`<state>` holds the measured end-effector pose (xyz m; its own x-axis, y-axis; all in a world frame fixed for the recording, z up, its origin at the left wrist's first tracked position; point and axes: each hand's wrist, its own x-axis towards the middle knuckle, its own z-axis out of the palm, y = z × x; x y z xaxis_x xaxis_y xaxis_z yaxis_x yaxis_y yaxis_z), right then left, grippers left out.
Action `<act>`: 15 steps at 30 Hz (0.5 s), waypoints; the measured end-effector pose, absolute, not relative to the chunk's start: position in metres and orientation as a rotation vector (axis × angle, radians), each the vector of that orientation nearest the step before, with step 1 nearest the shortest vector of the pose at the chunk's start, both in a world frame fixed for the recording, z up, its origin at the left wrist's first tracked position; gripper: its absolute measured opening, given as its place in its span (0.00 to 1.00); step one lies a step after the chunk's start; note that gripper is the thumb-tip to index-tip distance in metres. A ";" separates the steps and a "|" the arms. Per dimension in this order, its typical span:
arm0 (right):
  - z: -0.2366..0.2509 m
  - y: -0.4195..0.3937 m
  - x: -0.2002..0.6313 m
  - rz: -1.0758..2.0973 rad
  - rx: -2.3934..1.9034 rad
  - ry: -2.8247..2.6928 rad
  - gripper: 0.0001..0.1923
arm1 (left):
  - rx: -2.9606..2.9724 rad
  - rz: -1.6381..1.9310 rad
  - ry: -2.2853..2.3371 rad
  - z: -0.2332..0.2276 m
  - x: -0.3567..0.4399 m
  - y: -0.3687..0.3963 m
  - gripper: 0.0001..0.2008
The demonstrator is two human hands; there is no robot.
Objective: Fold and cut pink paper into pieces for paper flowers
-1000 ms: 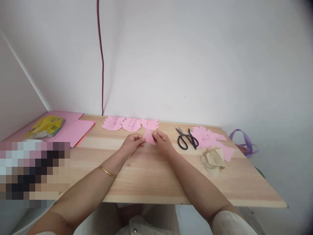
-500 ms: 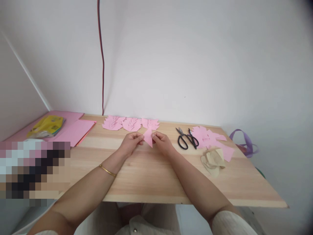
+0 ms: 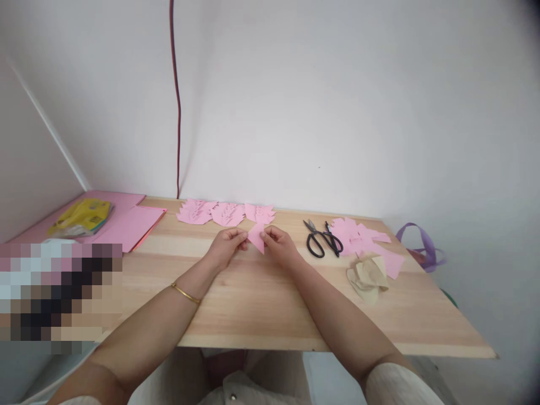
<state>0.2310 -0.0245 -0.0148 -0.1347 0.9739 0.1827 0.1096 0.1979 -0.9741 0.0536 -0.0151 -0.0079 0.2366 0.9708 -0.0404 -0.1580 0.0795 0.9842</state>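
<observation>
Between my two hands is a small folded piece of pink paper [image 3: 256,237], pointed at its lower end and held just above the table. My left hand [image 3: 230,247] pinches its left corner between thumb and fingers. On the right edge, my right hand [image 3: 278,243] grips it the same way, its thumb lying on the paper. Beyond my hands, cut pink paper shapes with jagged edges [image 3: 228,214] lie in a row by the wall. Black-handled scissors [image 3: 315,239] rest to the right, beside a dark pen-like tool [image 3: 334,241].
Pink paper scraps [image 3: 363,239] and a crumpled beige paper flower [image 3: 369,275] lie at the right. Pink sheets [image 3: 135,222] and a yellow packet [image 3: 86,216] are on the left. A purple ribbon [image 3: 427,247] hangs past the right edge of the wooden table [image 3: 261,315].
The upper point of the pink paper has folded down or turned, so it looks shorter now. Both hands keep nearly the same place and grip.
</observation>
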 end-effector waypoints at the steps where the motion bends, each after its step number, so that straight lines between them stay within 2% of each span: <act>1: -0.016 -0.024 0.232 1.093 -1.083 -1.460 0.14 | 1.129 1.069 0.917 -0.009 0.053 -0.014 0.12; 9: -0.019 -0.021 0.234 1.062 -1.129 -1.432 0.15 | 1.120 1.093 0.871 -0.013 0.052 -0.011 0.14; 15: -0.011 -0.026 0.231 1.049 -1.151 -1.493 0.14 | 1.165 1.070 0.957 -0.010 0.053 -0.014 0.11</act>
<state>0.2308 -0.0260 -0.0106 -0.1111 0.9786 0.1733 0.1685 0.1904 -0.9671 0.0534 -0.0138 -0.0104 0.2315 0.9723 -0.0333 -0.1407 0.0673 0.9878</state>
